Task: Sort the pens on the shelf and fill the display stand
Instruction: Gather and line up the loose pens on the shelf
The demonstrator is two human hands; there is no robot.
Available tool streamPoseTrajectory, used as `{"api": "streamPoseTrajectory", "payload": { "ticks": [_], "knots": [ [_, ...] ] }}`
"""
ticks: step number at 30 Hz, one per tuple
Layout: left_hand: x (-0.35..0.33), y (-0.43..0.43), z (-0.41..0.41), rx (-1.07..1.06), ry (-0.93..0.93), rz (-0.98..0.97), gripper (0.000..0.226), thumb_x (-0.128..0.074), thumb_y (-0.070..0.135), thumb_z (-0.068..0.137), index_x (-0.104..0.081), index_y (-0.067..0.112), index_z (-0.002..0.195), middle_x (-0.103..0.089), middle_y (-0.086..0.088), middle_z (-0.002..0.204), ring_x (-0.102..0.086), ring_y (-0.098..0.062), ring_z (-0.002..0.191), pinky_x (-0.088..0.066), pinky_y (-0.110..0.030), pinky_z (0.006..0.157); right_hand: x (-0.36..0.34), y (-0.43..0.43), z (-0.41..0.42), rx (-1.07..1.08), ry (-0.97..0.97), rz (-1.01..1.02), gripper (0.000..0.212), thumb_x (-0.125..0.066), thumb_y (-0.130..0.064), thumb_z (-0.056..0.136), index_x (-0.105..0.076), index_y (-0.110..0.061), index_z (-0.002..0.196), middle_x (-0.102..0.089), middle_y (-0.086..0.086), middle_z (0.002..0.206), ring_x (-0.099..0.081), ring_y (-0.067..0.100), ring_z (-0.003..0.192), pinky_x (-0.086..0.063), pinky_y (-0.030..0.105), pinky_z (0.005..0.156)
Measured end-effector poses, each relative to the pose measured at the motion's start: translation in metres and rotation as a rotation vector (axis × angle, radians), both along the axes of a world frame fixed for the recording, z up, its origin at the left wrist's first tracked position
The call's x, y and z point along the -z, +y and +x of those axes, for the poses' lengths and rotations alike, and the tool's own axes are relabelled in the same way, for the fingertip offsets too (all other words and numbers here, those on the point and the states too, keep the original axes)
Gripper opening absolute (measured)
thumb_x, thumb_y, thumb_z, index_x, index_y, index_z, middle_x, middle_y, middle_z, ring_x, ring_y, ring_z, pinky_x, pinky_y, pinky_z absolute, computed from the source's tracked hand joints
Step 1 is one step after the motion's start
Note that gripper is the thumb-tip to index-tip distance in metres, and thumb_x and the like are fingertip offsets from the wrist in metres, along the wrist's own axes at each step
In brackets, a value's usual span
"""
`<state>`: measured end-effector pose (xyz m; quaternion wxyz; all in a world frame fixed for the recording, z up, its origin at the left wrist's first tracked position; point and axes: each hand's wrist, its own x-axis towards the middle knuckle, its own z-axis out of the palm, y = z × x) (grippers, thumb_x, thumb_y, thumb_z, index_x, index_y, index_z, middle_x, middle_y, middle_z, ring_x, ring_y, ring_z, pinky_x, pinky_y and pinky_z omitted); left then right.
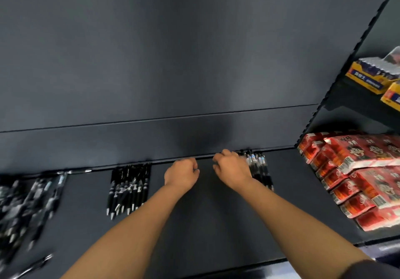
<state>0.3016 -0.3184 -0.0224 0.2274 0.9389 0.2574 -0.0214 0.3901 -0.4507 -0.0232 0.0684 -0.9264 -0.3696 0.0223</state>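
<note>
The dark shelf carries a row of black pens left of the left hand and a blurred heap of pens farther left. Clear-barrelled pens lie just beside the right hand, and stacked red packets sit well to its right.

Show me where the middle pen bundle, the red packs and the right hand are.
Middle pen bundle [129, 188]: head view, on the black barrels mid-bundle.
Red packs [359, 159]: head view, on a top pack's printed face.
Right hand [232, 168]: head view, on the back of the hand.
</note>
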Motion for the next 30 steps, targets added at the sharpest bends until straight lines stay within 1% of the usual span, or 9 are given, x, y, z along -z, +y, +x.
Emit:
{"api": "streamPoseTrajectory", "payload": {
  "ticks": [4,10,14,17,20,25,30],
  "knots": [
    [-0.005,0.040,-0.040,-0.016,-0.039,0.111,0.016,-0.050,0.030,0.091,-0.059,0.020,0.100,-0.064,-0.003,0.108,-0.057,-0.023,0.105,-0.047,-0.033,0.079,-0.008,0.040,-0.028,-0.089,-0.013,-0.008,0.027,-0.046,-0.032,0.096,-0.056,-0.018,0.116,-0.053,0.006,0.118,-0.051,0.029,0.112,-0.042,0.038,0.088],
    [-0.011,0.117,-0.119,-0.080,-0.048,0.177,0.020,-0.046,0.026,0.090,-0.060,0.018,0.102,-0.063,-0.003,0.108,-0.056,-0.024,0.105,-0.048,-0.036,0.081,-0.016,0.127,-0.090,-0.199,0.008,0.013,0.028,-0.045,-0.031,0.096,-0.057,-0.018,0.118,-0.054,0.005,0.119,-0.051,0.027,0.113,-0.041,0.038,0.091],
    [-0.013,0.176,-0.173,-0.114,-0.035,0.216,0.019,-0.046,0.027,0.089,-0.059,0.019,0.100,-0.064,-0.003,0.107,-0.057,-0.026,0.104,-0.047,-0.036,0.081,-0.017,0.192,-0.140,-0.270,0.066,0.014,0.029,-0.045,-0.031,0.097,-0.056,-0.019,0.122,-0.054,0.005,0.121,-0.050,0.027,0.115,-0.041,0.039,0.092],
    [-0.008,0.219,-0.213,-0.151,-0.010,0.217,0.018,-0.047,0.028,0.089,-0.060,0.020,0.100,-0.064,-0.001,0.108,-0.058,-0.025,0.105,-0.047,-0.035,0.083,-0.014,0.235,-0.175,-0.314,0.112,-0.005,0.028,-0.045,-0.031,0.096,-0.056,-0.020,0.119,-0.053,0.005,0.120,-0.050,0.028,0.113,-0.042,0.038,0.089],
    [-0.002,0.254,-0.246,-0.179,0.009,0.217,0.017,-0.045,0.026,0.089,-0.059,0.022,0.099,-0.064,0.001,0.108,-0.057,-0.024,0.104,-0.045,-0.034,0.080,-0.007,0.266,-0.201,-0.347,0.189,-0.032,0.027,-0.046,-0.031,0.096,-0.057,-0.020,0.118,-0.053,0.006,0.119,-0.053,0.028,0.111,-0.045,0.038,0.089],
    [0.003,0.286,-0.281,-0.198,-0.003,0.199,0.017,-0.044,0.023,0.088,-0.059,0.020,0.097,-0.064,-0.001,0.106,-0.057,-0.027,0.102,-0.046,-0.034,0.080,0.008,0.299,-0.235,-0.382,0.336,-0.111,0.031,-0.046,-0.029,0.096,-0.054,-0.024,0.126,-0.051,0.006,0.122,-0.053,0.029,0.113,-0.047,0.038,0.093],
    [0.009,0.300,-0.294,-0.197,-0.008,0.215,0.019,-0.044,0.023,0.089,-0.060,0.022,0.099,-0.063,0.001,0.106,-0.055,-0.025,0.105,-0.044,-0.034,0.083,0.020,0.323,-0.254,-0.351,0.368,-0.170,0.035,-0.043,-0.028,0.097,-0.052,-0.030,0.131,-0.050,0.008,0.128,-0.051,0.029,0.118,-0.043,0.037,0.095]
  ]
}}
